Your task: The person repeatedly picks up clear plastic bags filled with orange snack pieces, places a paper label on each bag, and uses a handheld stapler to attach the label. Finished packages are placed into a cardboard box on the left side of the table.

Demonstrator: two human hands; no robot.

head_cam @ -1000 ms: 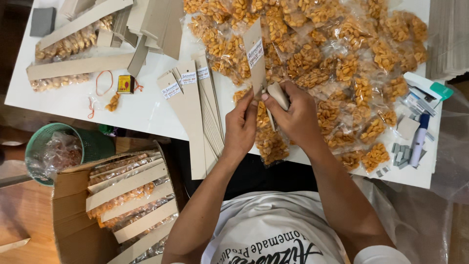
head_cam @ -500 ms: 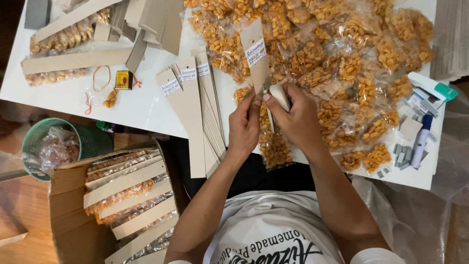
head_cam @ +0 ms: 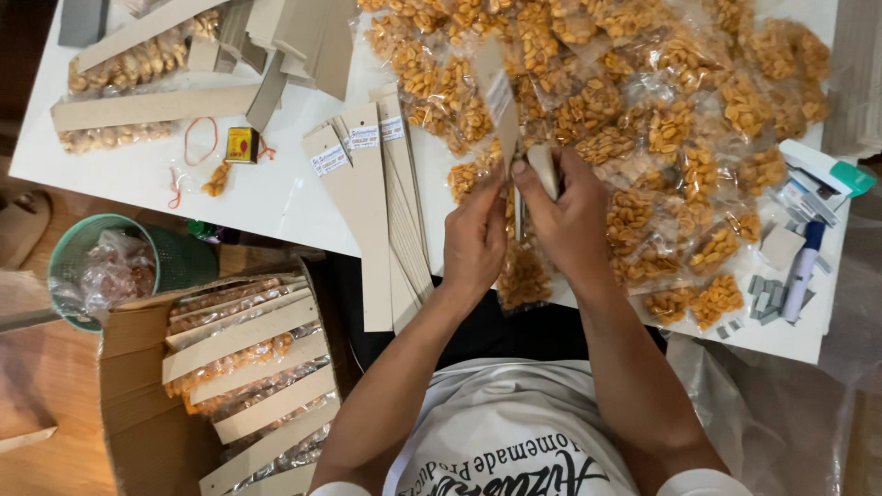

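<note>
**Hands at the Card Strip and Stapler**

The left hand [head_cam: 475, 241] was positioned at the near centre of the white worktop [head_cam: 266, 197], its fingers closed around the lower end of a long tan cardboard strip with a white label [head_cam: 496, 106]. The strip stood tilted, rising away from the hands over the snack pile. The right hand [head_cam: 571, 220] was just beside the left hand, its fingers gripping a small cream-coloured stapler [head_cam: 543, 168] against the strip. A clear plastic bag of orange snacks [head_cam: 524, 276] hung below both hands at the near worktop edge.

A large heap of identical clear snack bags [head_cam: 661, 101] covered the far right of the worktop. A fan of labelled tan cardboard strips [head_cam: 372, 202] lay just left of the hands. A small red-and-yellow box [head_cam: 242, 144] and a red rubber band [head_cam: 197, 140] lay further left. Grey staple blocks [head_cam: 767, 298] rested near the right edge. On the floor at the near left, a brown cardboard carton [head_cam: 138, 404] held finished packs, beside a green mesh bin [head_cam: 179, 262].
</note>
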